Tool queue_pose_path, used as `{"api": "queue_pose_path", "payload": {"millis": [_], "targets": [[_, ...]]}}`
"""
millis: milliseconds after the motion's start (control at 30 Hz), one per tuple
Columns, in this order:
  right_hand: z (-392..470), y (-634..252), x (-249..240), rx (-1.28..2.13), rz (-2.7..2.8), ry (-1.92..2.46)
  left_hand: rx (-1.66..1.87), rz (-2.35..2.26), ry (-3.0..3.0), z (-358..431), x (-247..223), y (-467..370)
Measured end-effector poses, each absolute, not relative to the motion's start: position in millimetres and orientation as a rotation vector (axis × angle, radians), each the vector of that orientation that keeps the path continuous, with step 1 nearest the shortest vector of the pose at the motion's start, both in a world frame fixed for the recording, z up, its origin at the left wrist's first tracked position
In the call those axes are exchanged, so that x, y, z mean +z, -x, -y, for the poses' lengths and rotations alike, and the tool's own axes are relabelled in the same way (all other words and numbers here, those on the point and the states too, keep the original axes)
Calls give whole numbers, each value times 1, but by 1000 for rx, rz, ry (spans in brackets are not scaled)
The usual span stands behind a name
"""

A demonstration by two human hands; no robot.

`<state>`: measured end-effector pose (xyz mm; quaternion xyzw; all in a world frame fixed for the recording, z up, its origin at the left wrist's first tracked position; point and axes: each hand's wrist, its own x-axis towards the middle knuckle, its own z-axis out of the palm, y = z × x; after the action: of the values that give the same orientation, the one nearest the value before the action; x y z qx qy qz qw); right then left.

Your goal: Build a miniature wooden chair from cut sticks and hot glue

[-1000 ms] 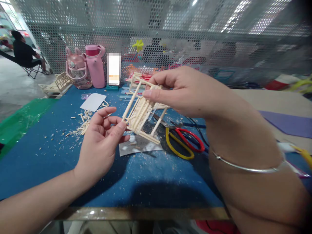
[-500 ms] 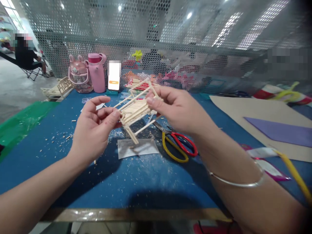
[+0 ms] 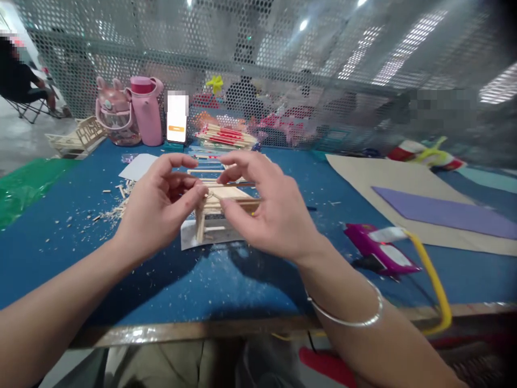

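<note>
A small frame of pale wooden sticks (image 3: pixel 231 192) stands at the middle of the blue table, partly over a grey sheet (image 3: pixel 189 235). My left hand (image 3: pixel 161 199) pinches the frame's near left corner between thumb and fingers. Close beside it, my right hand (image 3: pixel 262 207) reaches over the frame's right part with thumb and index finger apart, the thumb near the same corner. Nothing is plainly held in the right hand. Its palm and fingers hide much of the frame's right side.
Behind are a pink bottle (image 3: pixel 147 113), a clear jug (image 3: pixel 117 121), a lit phone (image 3: pixel 176 117) and bundled sticks (image 3: pixel 226 137). A purple glue gun (image 3: pixel 382 253) with yellow cord lies right, near a purple sheet (image 3: pixel 440 211). Wood scraps (image 3: pixel 115 210) lie left.
The wooden frame has gone from raised and tilted to lower and level. My right hand has let go of its upper end and moved to the near side. The view has shifted right.
</note>
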<state>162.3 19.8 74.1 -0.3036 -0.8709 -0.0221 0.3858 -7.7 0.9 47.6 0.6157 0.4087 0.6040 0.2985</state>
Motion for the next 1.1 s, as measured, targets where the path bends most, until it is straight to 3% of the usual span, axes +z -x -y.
{"api": "queue_pose_path", "payload": {"millis": [300,1100], "targets": [[-18,-152,55,-263,2128,768,1754,-1107,-1457,7,38,-4],[-21,-156,44,-257,2106,629,1600,-1032,-1259,14,35,-3]]}}
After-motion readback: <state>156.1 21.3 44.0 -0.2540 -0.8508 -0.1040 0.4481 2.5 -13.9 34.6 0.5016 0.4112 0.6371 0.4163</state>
